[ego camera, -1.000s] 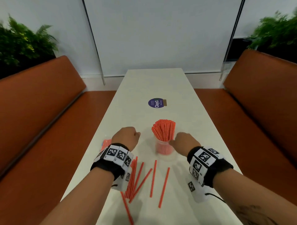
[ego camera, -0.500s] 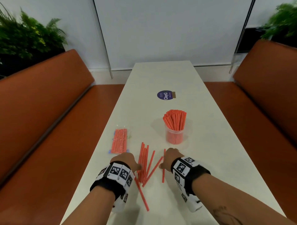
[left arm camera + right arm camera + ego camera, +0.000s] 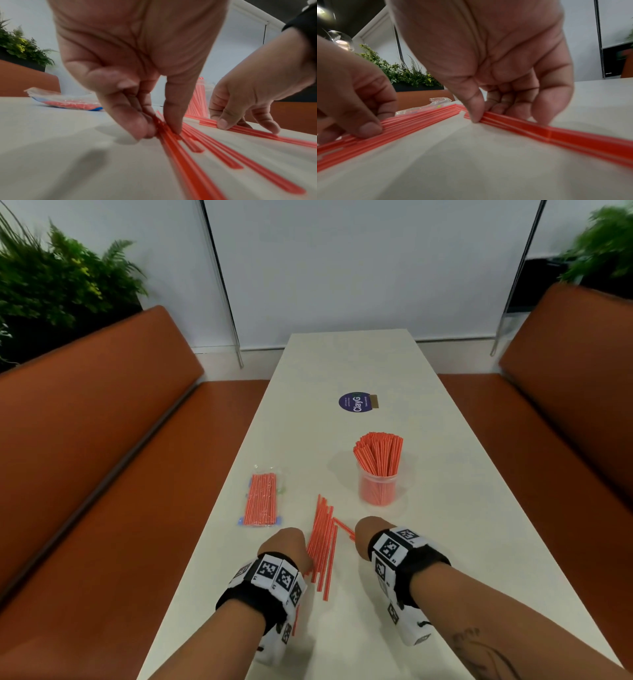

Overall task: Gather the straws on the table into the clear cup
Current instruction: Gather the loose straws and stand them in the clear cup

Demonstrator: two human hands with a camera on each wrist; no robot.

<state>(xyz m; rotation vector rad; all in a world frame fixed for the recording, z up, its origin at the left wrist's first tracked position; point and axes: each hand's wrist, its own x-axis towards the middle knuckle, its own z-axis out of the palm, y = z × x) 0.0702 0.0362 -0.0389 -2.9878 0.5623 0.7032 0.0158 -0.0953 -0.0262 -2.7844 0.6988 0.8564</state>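
A clear cup [image 3: 378,491] stands mid-table, packed with upright red straws [image 3: 379,451]. Nearer to me several loose red straws [image 3: 321,542] lie in a rough bundle on the white table [image 3: 445,508]. My left hand [image 3: 285,545] is at the bundle's left side; in the left wrist view its thumb and curled fingers [image 3: 137,124] pinch the straws [image 3: 180,155]. My right hand [image 3: 367,534] is at the right of the bundle. In the right wrist view it [image 3: 488,115] pinches a few straws [image 3: 522,124] that lie apart, angled toward the bundle [image 3: 419,119].
A plastic packet of red straws [image 3: 262,499] lies near the table's left edge. A round purple sticker [image 3: 355,402] sits further up the table. Orange benches [image 3: 102,440] run along both sides, with plants behind them.
Both hands drew back from the cup toward me and came down on the loose straws. The scattered straws now lie closer together, and each hand has taken hold of some.
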